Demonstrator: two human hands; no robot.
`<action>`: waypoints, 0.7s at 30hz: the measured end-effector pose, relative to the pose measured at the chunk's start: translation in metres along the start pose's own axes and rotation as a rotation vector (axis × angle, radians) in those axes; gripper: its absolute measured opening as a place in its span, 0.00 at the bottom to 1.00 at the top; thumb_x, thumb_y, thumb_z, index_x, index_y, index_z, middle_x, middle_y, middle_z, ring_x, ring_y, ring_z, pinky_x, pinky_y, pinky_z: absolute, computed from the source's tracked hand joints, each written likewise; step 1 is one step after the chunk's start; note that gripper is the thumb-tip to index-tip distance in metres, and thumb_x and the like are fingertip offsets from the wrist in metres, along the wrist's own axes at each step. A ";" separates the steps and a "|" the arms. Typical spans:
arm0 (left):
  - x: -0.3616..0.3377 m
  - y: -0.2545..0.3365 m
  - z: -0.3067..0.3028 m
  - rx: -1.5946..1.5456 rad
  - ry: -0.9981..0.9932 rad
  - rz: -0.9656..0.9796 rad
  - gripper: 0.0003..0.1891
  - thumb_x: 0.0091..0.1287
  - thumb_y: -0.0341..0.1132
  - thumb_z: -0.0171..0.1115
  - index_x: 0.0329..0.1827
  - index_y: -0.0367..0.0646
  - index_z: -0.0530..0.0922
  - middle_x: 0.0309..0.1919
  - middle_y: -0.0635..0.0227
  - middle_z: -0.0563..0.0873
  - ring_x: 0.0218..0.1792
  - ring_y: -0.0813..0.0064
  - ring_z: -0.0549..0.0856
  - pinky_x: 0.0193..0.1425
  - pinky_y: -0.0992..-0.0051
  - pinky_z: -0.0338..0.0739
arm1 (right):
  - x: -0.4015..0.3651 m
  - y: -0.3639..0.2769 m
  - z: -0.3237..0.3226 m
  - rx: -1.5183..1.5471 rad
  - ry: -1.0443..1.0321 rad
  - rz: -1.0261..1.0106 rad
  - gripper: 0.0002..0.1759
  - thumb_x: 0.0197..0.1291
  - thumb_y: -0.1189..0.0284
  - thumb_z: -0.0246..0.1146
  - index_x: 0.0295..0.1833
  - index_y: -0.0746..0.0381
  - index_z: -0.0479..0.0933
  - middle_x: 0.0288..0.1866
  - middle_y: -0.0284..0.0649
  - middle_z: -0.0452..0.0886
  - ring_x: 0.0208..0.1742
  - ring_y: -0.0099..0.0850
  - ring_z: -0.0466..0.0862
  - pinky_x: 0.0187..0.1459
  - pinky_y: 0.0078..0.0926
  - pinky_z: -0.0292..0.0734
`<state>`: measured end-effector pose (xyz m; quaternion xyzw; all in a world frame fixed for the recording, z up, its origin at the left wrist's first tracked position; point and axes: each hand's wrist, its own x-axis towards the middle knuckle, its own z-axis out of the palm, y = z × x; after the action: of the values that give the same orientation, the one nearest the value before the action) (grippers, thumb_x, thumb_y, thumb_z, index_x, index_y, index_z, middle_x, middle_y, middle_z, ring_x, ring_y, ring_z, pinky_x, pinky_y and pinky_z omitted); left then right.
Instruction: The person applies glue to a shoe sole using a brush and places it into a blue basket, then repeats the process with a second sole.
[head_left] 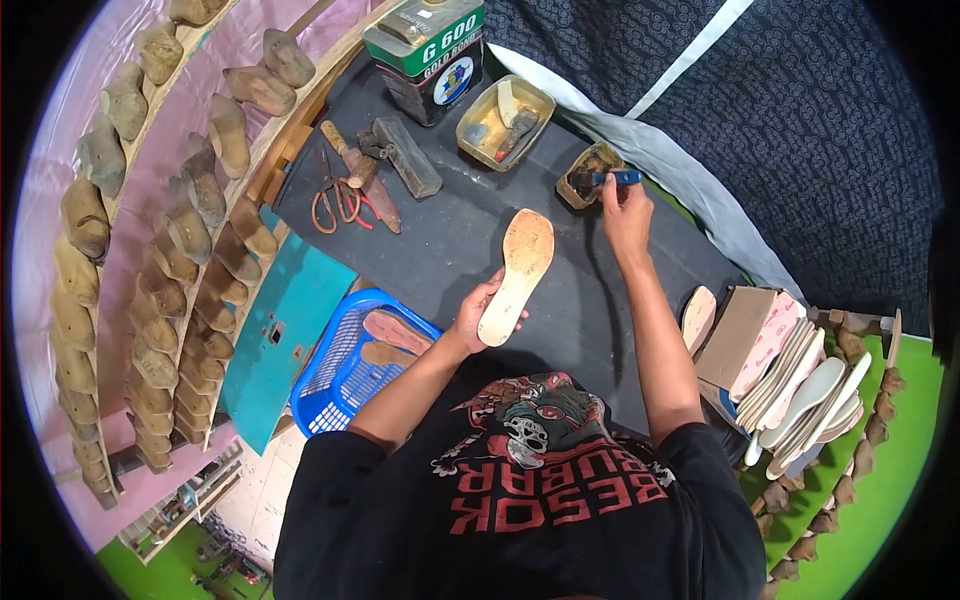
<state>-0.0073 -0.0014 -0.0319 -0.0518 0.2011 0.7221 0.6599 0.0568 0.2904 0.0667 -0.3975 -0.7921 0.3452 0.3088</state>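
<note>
A pale shoe insole with a brownish, rough-looking heel area is held up over the dark table, my left hand gripping its lower, wider end. Farther right, my right hand pinches the blue handle of a tool whose other end is down in a small container with dark, crusted insides. Just left of that container sits a larger tray with yellowish residue and a few small items in it.
Scissors, a knife and a grey block lie left on the table. A G 600 can stands behind. Blue basket holds insoles. More insoles stack beside a box. Shoe lasts line left racks.
</note>
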 end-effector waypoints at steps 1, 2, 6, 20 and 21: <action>0.000 0.000 0.000 -0.004 -0.002 0.002 0.31 0.77 0.44 0.51 0.84 0.57 0.63 0.59 0.59 0.87 0.45 0.55 0.91 0.44 0.57 0.89 | 0.000 -0.001 -0.002 -0.007 -0.007 0.001 0.15 0.75 0.65 0.65 0.48 0.68 0.83 0.30 0.46 0.88 0.30 0.34 0.89 0.36 0.35 0.82; 0.001 0.000 0.001 -0.008 -0.007 -0.001 0.30 0.78 0.44 0.51 0.83 0.56 0.64 0.59 0.58 0.87 0.46 0.54 0.91 0.44 0.56 0.88 | -0.001 -0.001 -0.005 -0.015 -0.009 0.003 0.15 0.75 0.65 0.65 0.48 0.68 0.83 0.30 0.46 0.89 0.30 0.34 0.89 0.37 0.35 0.82; 0.006 -0.002 0.007 0.004 -0.011 -0.037 0.31 0.77 0.44 0.52 0.84 0.57 0.63 0.59 0.59 0.87 0.45 0.55 0.91 0.43 0.56 0.89 | -0.002 -0.007 -0.015 0.063 0.097 -0.011 0.13 0.75 0.66 0.64 0.49 0.67 0.83 0.32 0.44 0.90 0.32 0.32 0.90 0.39 0.33 0.83; 0.029 -0.047 0.055 0.078 -0.061 -0.150 0.34 0.77 0.46 0.52 0.87 0.58 0.59 0.58 0.61 0.87 0.43 0.56 0.92 0.42 0.57 0.90 | -0.118 -0.028 -0.095 0.288 -0.054 0.217 0.12 0.80 0.69 0.62 0.50 0.68 0.80 0.32 0.37 0.86 0.30 0.19 0.82 0.32 0.20 0.78; 0.032 -0.054 0.055 0.090 -0.068 -0.162 0.34 0.77 0.46 0.51 0.87 0.58 0.58 0.58 0.61 0.87 0.43 0.56 0.92 0.42 0.57 0.90 | -0.128 -0.023 -0.095 0.289 -0.067 0.224 0.11 0.80 0.69 0.61 0.51 0.68 0.79 0.31 0.36 0.85 0.30 0.19 0.82 0.32 0.21 0.78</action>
<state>0.0521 0.0507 -0.0044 -0.0139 0.2058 0.6579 0.7243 0.1835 0.2011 0.1117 -0.4231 -0.6947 0.5009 0.2959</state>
